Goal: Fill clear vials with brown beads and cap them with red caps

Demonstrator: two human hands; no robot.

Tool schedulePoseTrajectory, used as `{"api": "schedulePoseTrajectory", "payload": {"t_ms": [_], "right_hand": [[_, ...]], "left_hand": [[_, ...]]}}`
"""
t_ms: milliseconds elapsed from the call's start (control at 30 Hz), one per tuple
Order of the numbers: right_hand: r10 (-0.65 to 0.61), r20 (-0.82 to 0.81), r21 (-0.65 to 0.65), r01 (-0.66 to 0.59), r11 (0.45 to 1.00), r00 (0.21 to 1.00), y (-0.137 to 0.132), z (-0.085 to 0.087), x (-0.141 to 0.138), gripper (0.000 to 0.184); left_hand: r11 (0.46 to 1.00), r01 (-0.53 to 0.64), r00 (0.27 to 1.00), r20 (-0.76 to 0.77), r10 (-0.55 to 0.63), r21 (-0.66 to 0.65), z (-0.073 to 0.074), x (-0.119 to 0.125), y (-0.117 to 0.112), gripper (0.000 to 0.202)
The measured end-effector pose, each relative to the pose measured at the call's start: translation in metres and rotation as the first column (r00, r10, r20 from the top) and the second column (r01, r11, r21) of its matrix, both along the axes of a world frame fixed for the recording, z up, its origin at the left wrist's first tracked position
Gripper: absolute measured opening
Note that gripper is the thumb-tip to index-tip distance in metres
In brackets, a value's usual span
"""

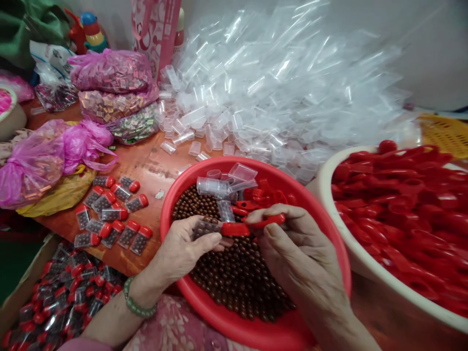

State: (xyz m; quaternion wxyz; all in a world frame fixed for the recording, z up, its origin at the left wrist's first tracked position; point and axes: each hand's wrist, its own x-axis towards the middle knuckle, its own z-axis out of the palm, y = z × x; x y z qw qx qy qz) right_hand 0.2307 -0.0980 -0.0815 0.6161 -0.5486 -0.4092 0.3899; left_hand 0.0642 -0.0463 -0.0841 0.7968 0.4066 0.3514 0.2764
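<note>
My left hand [190,248] grips a clear plastic tube [205,228] with dark balls inside and a red collar [234,229] at its right end. Pinched in my right hand [296,243] is a red plastic cap [268,221], close beside that collar; whether the two touch I cannot tell. Both hands are over a red basin [186,287]. Many small brown balls [241,282] lie in it, along with several clear tubes [214,186] and loose red plastic parts [265,192] toward its far side.
Filled red-capped tubes [109,200] lie on the wooden table [149,170] at left, with more in a box [66,297] below. Clear tubes form a large heap [256,92] behind. A white tub [338,214] of red parts stands right; pink bags [113,73] sit back left.
</note>
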Motion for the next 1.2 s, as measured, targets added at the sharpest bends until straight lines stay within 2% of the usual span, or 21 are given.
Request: {"api": "schedulePoseTrajectory", "payload": {"t_ms": [100,167,267,333,433,533,600,667,733,833,900,967,1067,1200], "right_hand": [[0.006,0.167,-0.065,0.005,0.998,0.986,-0.008,-0.001,0.001,0.018],[0.032,0.372,-0.068,-0.007,0.998,0.928,-0.011,0.000,0.001,0.024],[0.078,0.662,-0.005,-0.099,0.995,0.746,-0.011,0.000,0.000,0.033],[0.095,0.787,0.017,-0.174,0.985,0.610,-0.010,-0.004,-0.002,0.042],[0.079,0.894,0.028,-0.231,0.973,0.442,-0.010,-0.014,-0.006,0.057],[0.048,0.934,0.049,-0.261,0.964,0.354,-0.009,-0.027,-0.009,0.069],[0.044,0.937,0.056,-0.275,0.960,0.346,-0.008,-0.032,-0.009,0.070],[0.061,0.921,0.055,-0.282,0.958,0.385,-0.005,-0.029,-0.006,0.067],[0.122,0.876,0.028,-0.300,0.954,0.467,-0.002,-0.020,0.001,0.057],[0.216,0.770,-0.037,-0.296,0.954,0.600,0.002,-0.001,0.015,0.040],[0.218,0.692,-0.066,-0.241,0.968,0.688,0.004,0.008,0.023,0.034],[0.223,0.641,-0.074,-0.230,0.970,0.735,0.006,0.013,0.026,0.028],[0.280,0.651,-0.053,-0.325,0.944,0.706,0.013,0.016,0.023,0.019],[0.354,0.681,-0.041,-0.450,0.892,0.641,0.021,0.021,0.018,0.018]], "left_hand": [[0.998,-0.057,0.998,-0.010,0.057,-0.023,0.001,0.001,0.000,0.035],[0.995,-0.093,0.995,-0.028,0.092,-0.035,0.001,0.003,0.000,0.036],[0.994,-0.107,0.993,-0.046,0.105,-0.038,0.000,0.005,-0.001,0.034],[0.994,-0.100,0.994,-0.042,0.098,-0.034,-0.001,0.005,-0.002,0.031],[0.996,-0.087,0.996,-0.028,0.086,-0.011,-0.003,0.006,-0.002,0.025],[0.997,-0.065,0.996,-0.049,0.068,0.051,-0.006,0.005,-0.002,0.022],[0.995,-0.058,0.996,-0.066,0.064,0.079,-0.007,0.005,-0.002,0.021],[0.994,-0.058,0.995,-0.080,0.066,0.095,-0.008,0.004,-0.001,0.021],[0.993,-0.038,0.996,-0.080,0.046,0.107,-0.007,0.004,-0.001,0.022],[0.995,0.056,0.997,-0.059,-0.052,0.081,-0.006,0.004,-0.001,0.025],[0.992,0.116,0.992,-0.060,-0.113,0.057,-0.006,0.004,-0.001,0.024],[0.988,0.147,0.987,-0.079,-0.142,0.053,-0.006,0.004,-0.001,0.020],[0.982,0.179,0.980,-0.102,-0.172,0.067,-0.006,0.003,-0.001,0.016],[0.978,0.192,0.976,-0.117,-0.182,0.077,-0.007,0.003,-0.001,0.013]]}}
